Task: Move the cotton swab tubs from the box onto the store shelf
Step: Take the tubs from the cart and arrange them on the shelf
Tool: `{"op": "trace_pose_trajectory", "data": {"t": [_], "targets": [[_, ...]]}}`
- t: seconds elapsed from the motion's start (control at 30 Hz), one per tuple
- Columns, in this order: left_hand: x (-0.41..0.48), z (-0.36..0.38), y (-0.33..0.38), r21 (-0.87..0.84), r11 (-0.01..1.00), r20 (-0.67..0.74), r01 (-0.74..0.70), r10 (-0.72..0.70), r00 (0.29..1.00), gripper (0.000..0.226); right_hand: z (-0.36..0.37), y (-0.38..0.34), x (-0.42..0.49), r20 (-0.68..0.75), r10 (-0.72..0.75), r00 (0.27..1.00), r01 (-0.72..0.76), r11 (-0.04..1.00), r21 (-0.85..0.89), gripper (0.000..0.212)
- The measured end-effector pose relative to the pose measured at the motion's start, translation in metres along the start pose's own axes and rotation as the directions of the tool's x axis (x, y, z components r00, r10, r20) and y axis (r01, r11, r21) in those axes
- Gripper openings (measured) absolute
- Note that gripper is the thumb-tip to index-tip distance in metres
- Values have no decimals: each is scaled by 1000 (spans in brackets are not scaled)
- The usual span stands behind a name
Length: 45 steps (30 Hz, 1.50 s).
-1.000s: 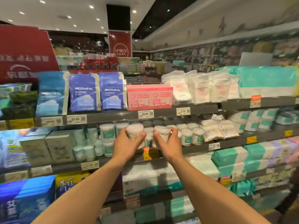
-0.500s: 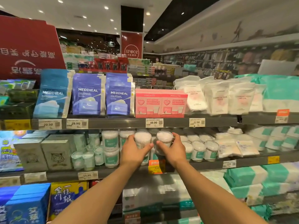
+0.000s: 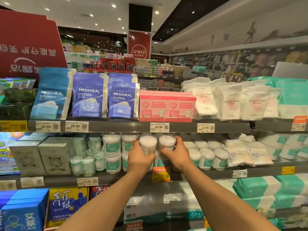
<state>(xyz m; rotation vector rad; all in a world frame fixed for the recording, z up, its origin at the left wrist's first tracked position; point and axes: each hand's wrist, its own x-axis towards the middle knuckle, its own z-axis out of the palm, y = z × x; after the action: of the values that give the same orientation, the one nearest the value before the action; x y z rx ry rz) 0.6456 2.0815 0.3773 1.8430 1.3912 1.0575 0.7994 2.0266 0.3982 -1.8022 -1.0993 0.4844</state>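
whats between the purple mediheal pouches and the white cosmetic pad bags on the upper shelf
Two pink rectangular cardboard boxes, side by side, fill that stretch, seen in the head view.

This is a retail shop, in a cosmetics and personal-care aisle. Long grey shelves [image 3: 116,127] carry printed price tags [image 3: 159,127] reading 29.90, 49.90 and 12.90. Identical packaged goods stand in rows: MEDIHEAL pouches [image 3: 90,95] at 10 o'clock, cosmetic pad bags [image 3: 230,102] at 2 o'clock. At 12 o'clock a red store sign [image 3: 139,45] hangs beneath ceiling spotlights [image 3: 114,5].
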Motion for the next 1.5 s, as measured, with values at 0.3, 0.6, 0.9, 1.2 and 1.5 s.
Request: {"op": "trace_pose_trajectory", "data": {"t": [0.3,0.6,0.9,1.2,1.5], "targets": [[-7,11,-2,95,996,-62,1,5,998,61,1,2,6,20,-7,1000,8,999,-45,84],[-10,18,-11,-13,992,-78,127,-128,989,65,1,7,12,12,-45,999,46,996,-74,81],[-8,22,-19,-145,973,-65,180,-191,979,59,-4,12,13,82,-6,997,21,983,-182,79],[-12,24,-21,-191,967,-102,169,-191,976,50,0,17,17,53,-2,999,20,941,-338,79],[-14,30,-26,-221,961,-132,169,-201,971,42,-2,21,20,63,-44,997,67,904,-422,75]]}}
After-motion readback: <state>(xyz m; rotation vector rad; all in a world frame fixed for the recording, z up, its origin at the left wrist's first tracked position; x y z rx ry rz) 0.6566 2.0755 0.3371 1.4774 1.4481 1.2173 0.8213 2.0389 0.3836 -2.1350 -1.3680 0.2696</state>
